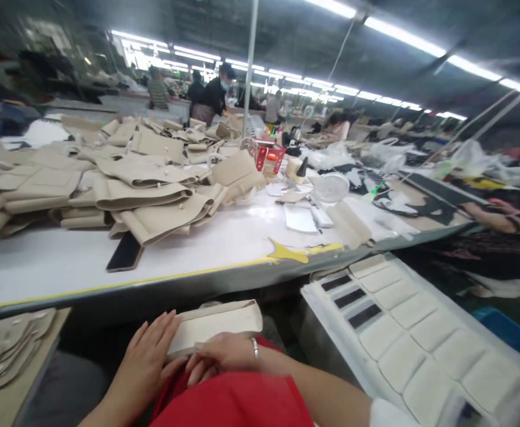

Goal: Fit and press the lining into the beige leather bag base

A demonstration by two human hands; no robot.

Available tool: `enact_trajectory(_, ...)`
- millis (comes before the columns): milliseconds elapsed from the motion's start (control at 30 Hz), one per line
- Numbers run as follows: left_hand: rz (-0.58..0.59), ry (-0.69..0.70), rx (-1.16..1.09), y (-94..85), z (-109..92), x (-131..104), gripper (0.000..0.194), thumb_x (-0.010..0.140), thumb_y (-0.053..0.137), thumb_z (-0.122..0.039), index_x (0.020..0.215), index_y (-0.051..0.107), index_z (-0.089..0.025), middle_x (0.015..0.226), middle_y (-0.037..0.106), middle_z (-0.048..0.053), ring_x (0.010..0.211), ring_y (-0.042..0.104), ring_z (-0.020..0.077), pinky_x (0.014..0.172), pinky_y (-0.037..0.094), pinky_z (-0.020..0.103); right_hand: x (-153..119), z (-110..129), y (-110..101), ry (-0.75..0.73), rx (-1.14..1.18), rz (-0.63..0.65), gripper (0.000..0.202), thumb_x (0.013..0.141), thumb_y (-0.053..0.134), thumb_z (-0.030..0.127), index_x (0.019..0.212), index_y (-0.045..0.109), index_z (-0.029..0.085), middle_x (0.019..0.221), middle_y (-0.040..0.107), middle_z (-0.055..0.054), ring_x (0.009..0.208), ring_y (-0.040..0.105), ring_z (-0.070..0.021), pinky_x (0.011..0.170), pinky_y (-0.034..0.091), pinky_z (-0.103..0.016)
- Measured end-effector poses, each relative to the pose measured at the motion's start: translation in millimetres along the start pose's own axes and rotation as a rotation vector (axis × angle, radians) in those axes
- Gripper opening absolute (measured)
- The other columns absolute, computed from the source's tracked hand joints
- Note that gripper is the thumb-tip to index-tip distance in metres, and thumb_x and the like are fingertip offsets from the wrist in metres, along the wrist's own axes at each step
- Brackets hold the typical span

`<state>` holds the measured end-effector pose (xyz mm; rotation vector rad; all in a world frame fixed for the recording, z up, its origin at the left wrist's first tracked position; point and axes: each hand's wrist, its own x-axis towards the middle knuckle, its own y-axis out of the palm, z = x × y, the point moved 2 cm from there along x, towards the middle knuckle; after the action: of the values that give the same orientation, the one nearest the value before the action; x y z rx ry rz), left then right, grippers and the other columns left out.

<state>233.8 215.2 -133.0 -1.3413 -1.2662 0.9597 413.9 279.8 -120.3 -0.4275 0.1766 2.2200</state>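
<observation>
Across the top of your view the long white worktop point(64, 261) carries a sprawling heap of beige cut pieces point(144, 184), folded and overlapping, with a dark phone point(125, 252) lying flat just in front of the heap near the yellow-taped edge. Farther along the worktop stand a red box point(266, 155) and a round white fan point(330, 188). To your right, below the worktop, a white tray point(331, 332) holds rows of cream pads point(411, 350) and a few black strips point(350, 298). At your lower left a side shelf point(15, 391) bears a small stack of beige pieces.

Down on your lap, over red cloth point(237, 403), lies a beige folded piece point(218, 323), below the worktop's edge. Your left hand point(146, 356) rests flat with fingers stretched out and together, touching the piece's left end. Your right hand point(222, 356), with a ring point(255, 349) on one finger, lies curled along the near edge of the piece, fingers bent down onto it; whether it actually grips the piece cannot be told.
</observation>
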Motion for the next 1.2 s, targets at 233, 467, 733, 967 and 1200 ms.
enact_trajectory(233, 0.208, 0.110, -0.114, 18.8, -81, 67, 0.080, 0.059, 0.067, -0.046, 0.129, 0.042, -0.016, 0.134, 0.042, 0.014, 0.122, 0.039, 0.0298, 0.104, 0.026, 0.043, 9, 51, -196, -0.050, -0.753, -0.570, 0.027, 0.084, 0.045, 0.035, 0.094, 0.058, 0.014, 0.097, 0.063, -0.010, 0.091, 0.058, -0.0165, 0.083, 0.042, -0.030)
enact_trajectory(467, 0.258, 0.167, -0.222, 19.9, -108, 99, 0.088, 0.052, 0.070, -0.055, 0.125, 0.041, -0.016, 0.124, 0.050, 0.015, 0.111, 0.047, 0.0294, 0.096, 0.033, 0.041, 62, 32, -283, 0.022, -0.939, -0.617, 0.033, 0.063, 0.071, 0.015, 0.092, 0.057, 0.007, 0.110, 0.053, -0.015, 0.110, 0.044, -0.0246, 0.092, 0.032, -0.040)
enact_trajectory(733, 0.355, 0.150, -0.288, 15.0, -109, 110, 0.082, 0.050, 0.068, -0.059, 0.118, 0.046, -0.017, 0.111, 0.056, 0.012, 0.101, 0.052, 0.0273, 0.089, 0.036, 0.036, 61, 19, -266, -0.032, -1.057, -0.473, 0.017, 0.083, 0.050, 0.014, 0.099, 0.054, 0.009, 0.104, 0.054, -0.010, 0.090, 0.052, -0.0152, 0.079, 0.041, -0.034)
enact_trajectory(967, 0.741, 0.175, -0.818, 19.7, -97, 152, 0.058, 0.065, 0.055, -0.064, 0.105, 0.060, -0.022, 0.106, 0.062, 0.004, 0.094, 0.056, 0.0213, 0.081, 0.039, 0.028, -19, -1, -197, -0.061, -1.008, 0.051, 0.050, 0.074, 0.058, 0.047, 0.114, 0.053, 0.017, 0.096, 0.063, -0.008, 0.082, 0.058, -0.0201, 0.068, 0.039, -0.026)
enact_trajectory(1200, 0.780, -0.370, -1.400, 43.3, -91, 159, 0.077, 0.070, 0.037, -0.074, 0.117, 0.049, -0.015, 0.083, 0.069, 0.007, 0.065, 0.060, 0.0183, 0.066, 0.044, 0.030, -10, 1, -147, 0.094, -1.383, -0.093, 0.052, 0.092, 0.016, 0.046, 0.091, 0.057, 0.015, 0.079, 0.065, -0.013, 0.075, 0.062, -0.0230, 0.065, 0.039, -0.030)
